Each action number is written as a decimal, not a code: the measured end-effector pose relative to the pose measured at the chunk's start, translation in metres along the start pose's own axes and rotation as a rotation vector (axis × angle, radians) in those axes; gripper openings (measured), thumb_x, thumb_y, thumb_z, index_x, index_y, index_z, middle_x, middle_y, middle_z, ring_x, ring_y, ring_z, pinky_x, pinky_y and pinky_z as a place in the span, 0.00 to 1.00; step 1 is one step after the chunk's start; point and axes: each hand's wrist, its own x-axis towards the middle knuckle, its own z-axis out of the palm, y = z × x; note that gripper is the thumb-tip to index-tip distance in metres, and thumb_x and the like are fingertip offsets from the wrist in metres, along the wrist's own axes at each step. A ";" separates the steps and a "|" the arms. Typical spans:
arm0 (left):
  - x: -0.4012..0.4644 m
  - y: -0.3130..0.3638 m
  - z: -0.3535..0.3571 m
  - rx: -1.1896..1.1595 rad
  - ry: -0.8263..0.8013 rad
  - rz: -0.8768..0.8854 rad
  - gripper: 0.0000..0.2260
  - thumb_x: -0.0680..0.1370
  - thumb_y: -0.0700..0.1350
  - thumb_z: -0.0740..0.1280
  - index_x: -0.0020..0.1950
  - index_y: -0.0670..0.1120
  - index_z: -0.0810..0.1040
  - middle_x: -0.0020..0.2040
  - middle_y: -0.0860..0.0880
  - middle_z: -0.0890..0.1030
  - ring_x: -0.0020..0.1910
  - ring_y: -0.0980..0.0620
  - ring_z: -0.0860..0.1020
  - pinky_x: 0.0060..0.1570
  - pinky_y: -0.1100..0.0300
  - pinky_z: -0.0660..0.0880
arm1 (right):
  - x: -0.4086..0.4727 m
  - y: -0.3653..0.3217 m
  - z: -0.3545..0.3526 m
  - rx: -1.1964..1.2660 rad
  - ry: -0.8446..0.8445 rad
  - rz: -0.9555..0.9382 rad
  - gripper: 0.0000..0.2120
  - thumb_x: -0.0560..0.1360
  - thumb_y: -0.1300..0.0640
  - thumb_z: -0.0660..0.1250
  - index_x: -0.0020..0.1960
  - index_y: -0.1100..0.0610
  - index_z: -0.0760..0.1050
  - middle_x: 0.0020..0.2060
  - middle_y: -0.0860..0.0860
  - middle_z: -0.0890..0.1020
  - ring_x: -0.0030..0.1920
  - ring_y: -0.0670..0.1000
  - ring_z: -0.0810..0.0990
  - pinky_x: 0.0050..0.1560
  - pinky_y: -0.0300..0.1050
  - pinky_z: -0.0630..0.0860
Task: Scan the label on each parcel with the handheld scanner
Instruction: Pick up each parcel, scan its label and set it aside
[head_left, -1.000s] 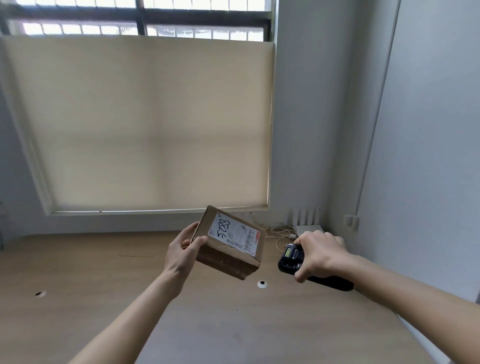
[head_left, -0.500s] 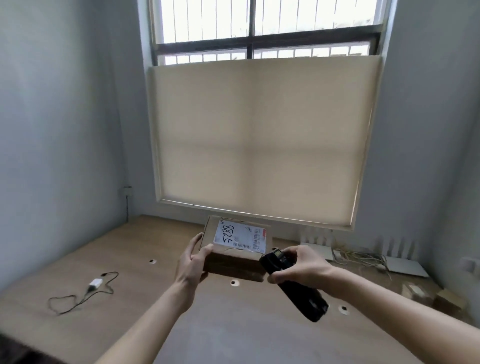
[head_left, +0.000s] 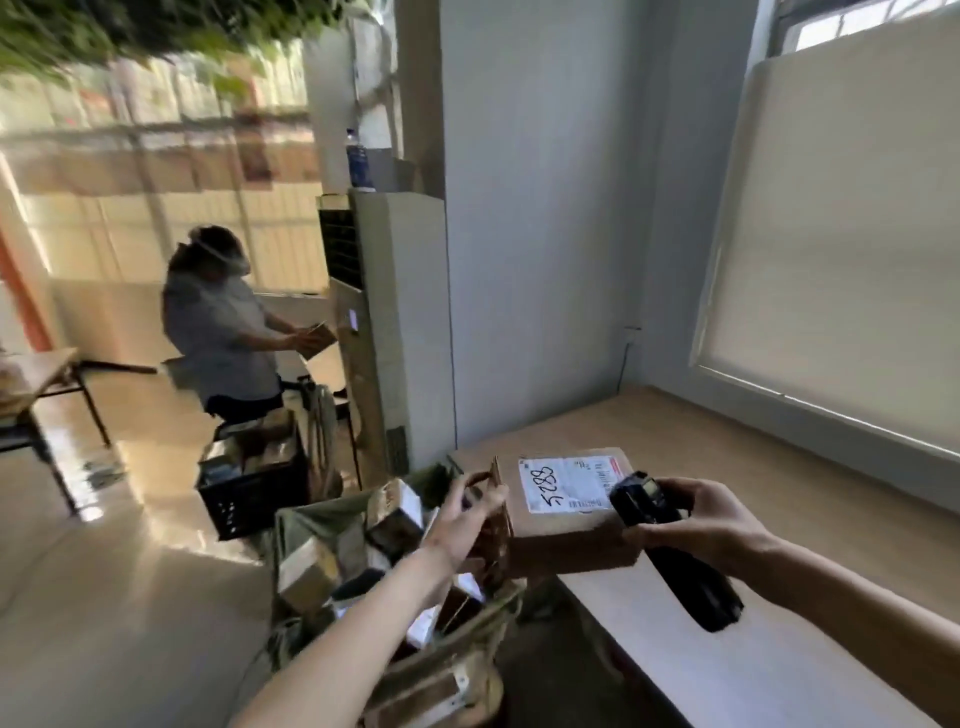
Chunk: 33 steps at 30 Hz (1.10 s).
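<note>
Head view has swung left; left hand (head_left: 470, 512) grips parcel (head_left: 563, 525), scanner (head_left: 670, 545) in right hand (head_left: 698, 522) at label's (head_left: 569, 482) 3 o'clock; probably scanned, bin (head_left: 395, 551) next.

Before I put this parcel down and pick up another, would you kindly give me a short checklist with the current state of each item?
1. Parcel held securely: ok, the left hand grips its left end.
2. Label facing up and unobstructed: ok, mostly visible, handwritten number on it.
3. Scanner in hand: ok, the right hand grips it, its head at the label's right edge.
4. Scan registered: cannot tell, the screen is too small to read.
5. Place for the scanned parcel: ok, bare wooden counter right behind it.
6. More parcels within reach: ok, the green bin below the left arm holds several.
</note>
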 end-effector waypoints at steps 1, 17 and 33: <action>0.001 -0.005 -0.031 -0.009 0.034 0.000 0.30 0.74 0.58 0.74 0.73 0.61 0.67 0.56 0.54 0.81 0.54 0.52 0.82 0.53 0.48 0.79 | 0.012 -0.009 0.027 0.001 -0.027 -0.016 0.23 0.56 0.50 0.88 0.47 0.41 0.83 0.43 0.41 0.88 0.44 0.41 0.85 0.42 0.31 0.77; 0.026 -0.107 -0.225 -0.224 0.441 -0.205 0.36 0.56 0.60 0.81 0.60 0.55 0.71 0.55 0.44 0.82 0.50 0.41 0.84 0.42 0.41 0.84 | 0.152 -0.054 0.309 0.018 -0.305 -0.049 0.24 0.60 0.50 0.87 0.52 0.46 0.82 0.41 0.43 0.87 0.37 0.38 0.85 0.34 0.29 0.76; 0.123 -0.212 -0.250 0.181 0.495 -0.417 0.27 0.69 0.70 0.70 0.63 0.59 0.74 0.59 0.56 0.79 0.60 0.52 0.77 0.64 0.52 0.72 | 0.267 0.023 0.424 -0.055 -0.561 -0.018 0.27 0.59 0.49 0.85 0.56 0.46 0.81 0.42 0.44 0.87 0.44 0.42 0.86 0.46 0.38 0.82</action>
